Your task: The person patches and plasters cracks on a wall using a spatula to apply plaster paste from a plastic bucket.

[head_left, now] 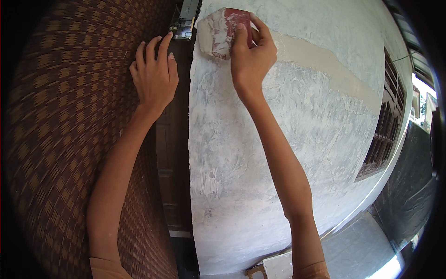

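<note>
My right hand (254,63) grips a red putty spreader (228,30) smeared with whitish putty. The spreader lies against the upper left corner of a rough, grey-white wall (237,153), thumb on its near face and fingers behind its edge. From there a beige band of putty (318,58) runs rightward across the upper wall. My left hand (155,76) has its fingers spread and holds nothing. It is beside a brown woven panel (69,116); whether it touches the panel I cannot tell.
Above my left hand is a grey box with a clear cover (183,29). A dark wooden door (169,181) stands in the gap between panel and wall. To the right are a barred window (388,116) and a black sheet (404,176). A pale board (278,266) lies low by the wall.
</note>
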`<state>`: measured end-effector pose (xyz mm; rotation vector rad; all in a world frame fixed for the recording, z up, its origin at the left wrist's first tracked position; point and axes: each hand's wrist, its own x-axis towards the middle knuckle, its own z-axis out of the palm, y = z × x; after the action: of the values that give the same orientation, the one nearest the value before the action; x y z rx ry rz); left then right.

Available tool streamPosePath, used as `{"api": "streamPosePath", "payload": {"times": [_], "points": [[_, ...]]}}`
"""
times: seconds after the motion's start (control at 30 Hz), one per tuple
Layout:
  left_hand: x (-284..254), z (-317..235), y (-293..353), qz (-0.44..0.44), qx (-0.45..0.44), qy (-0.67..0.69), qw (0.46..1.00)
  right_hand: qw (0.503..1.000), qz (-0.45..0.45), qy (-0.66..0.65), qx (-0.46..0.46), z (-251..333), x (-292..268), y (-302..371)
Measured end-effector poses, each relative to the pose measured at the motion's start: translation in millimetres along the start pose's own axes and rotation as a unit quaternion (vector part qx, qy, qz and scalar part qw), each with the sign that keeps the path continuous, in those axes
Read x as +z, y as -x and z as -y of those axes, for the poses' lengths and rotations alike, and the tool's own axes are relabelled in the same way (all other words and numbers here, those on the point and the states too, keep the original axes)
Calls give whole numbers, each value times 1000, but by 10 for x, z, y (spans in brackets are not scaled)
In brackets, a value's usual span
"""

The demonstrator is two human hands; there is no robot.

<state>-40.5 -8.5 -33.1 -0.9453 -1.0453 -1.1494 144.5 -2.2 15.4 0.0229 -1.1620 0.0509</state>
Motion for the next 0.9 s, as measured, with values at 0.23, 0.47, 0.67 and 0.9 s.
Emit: {"api": "streamPosePath", "payload": {"times": [0.23, 0.47, 0.67, 0.9], "points": [[12, 186, 17, -10, -8, 1, 1000, 995, -66, 76, 15, -123, -124, -87], [126, 56, 30, -20, -12, 14, 1000, 997, -51, 44, 42, -190, -480, -236], [51, -30, -73, -26, 16, 19, 999, 993, -77, 84, 29, -405, -609, -279], [49, -63, -122, -19, 24, 1, 1000, 996, -88, 8, 12, -308, -834, -440]]}}
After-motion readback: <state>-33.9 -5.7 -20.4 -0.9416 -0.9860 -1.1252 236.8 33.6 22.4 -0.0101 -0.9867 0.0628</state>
